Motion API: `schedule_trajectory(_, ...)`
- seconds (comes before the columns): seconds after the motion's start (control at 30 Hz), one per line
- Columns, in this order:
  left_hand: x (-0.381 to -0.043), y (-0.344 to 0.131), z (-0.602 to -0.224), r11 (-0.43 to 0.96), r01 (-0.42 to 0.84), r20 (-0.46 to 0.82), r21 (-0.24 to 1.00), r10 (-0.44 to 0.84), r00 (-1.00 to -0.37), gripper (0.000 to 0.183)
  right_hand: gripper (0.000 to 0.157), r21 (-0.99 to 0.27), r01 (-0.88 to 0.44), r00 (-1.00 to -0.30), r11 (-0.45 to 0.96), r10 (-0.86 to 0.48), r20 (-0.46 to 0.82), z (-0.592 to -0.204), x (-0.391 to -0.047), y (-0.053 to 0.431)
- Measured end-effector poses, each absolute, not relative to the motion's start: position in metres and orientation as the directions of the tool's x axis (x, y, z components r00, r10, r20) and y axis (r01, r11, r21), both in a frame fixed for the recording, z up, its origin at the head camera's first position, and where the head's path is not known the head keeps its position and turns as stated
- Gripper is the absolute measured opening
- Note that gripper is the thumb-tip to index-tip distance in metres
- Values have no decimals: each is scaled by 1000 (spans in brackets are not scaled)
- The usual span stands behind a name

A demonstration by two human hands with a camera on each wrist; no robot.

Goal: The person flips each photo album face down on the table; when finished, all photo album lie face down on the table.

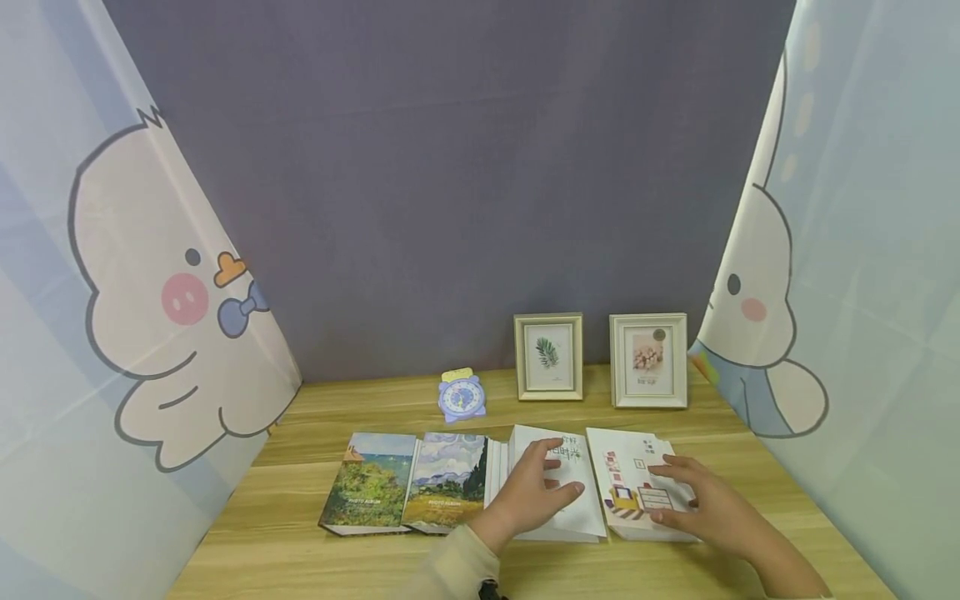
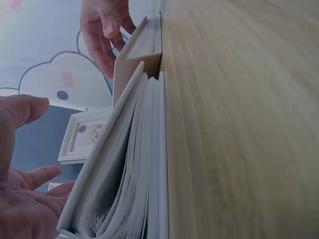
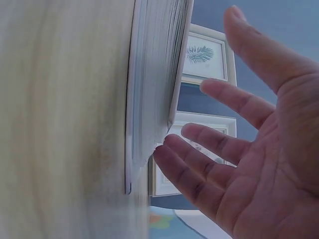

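Two white-covered albums lie side by side on the wooden table. My left hand (image 1: 528,492) is over the one with green lettering (image 1: 581,518), fingers spread and thumb apart; in the left wrist view, its pages (image 2: 134,164) show fanned beneath the cover. Over the right edge of the other album (image 1: 618,454), printed with a yellow and red drawing, hovers my right hand (image 1: 708,504). Its fingers are loosely extended, with the fingertips (image 3: 160,152) right by the album's corner in the right wrist view. Nothing is held in either hand.
To the left lie two albums with painted landscapes, a garden one (image 1: 367,483) and a field one (image 1: 447,475). Behind stand a purple clock (image 1: 462,397), a leaf picture frame (image 1: 549,358) and a flower picture frame (image 1: 649,362). A grey curtain (image 1: 450,183) hangs at the back.
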State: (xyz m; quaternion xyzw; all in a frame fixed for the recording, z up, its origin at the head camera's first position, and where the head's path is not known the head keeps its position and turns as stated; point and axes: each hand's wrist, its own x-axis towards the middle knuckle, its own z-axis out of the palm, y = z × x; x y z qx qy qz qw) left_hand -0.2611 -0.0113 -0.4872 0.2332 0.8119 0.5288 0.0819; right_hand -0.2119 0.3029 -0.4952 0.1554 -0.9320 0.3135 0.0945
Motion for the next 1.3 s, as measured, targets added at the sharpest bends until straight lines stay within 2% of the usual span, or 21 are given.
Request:
schedule_trajectory(0.17,-258,-7,-485,284,243,90,928,462,-882,74,60,-586,-359,-932,727,-254,257,-498,-213,308)
schedule_trajectory(0.37,-256,-3,-487,308,255,86,917,470,-878,70,56,-597,-365,-930,714,-259,260,-501,-214,313)
schedule_trajectory(0.67,-254,3,-489,307,242,45,921,532,-845,68,59,-661,-259,-964,704,-225,139,-500,-217,320)
schedule_trajectory(0.87,-253,6,-491,341,244,21,908,544,-839,69,57,-663,-267,-963,699,-212,164,-503,-216,321)
schedule_trajectory(1.3,-254,10,-490,319,213,-12,923,580,-815,55,52,-665,-273,-962,696,-209,176,-505,-217,323)
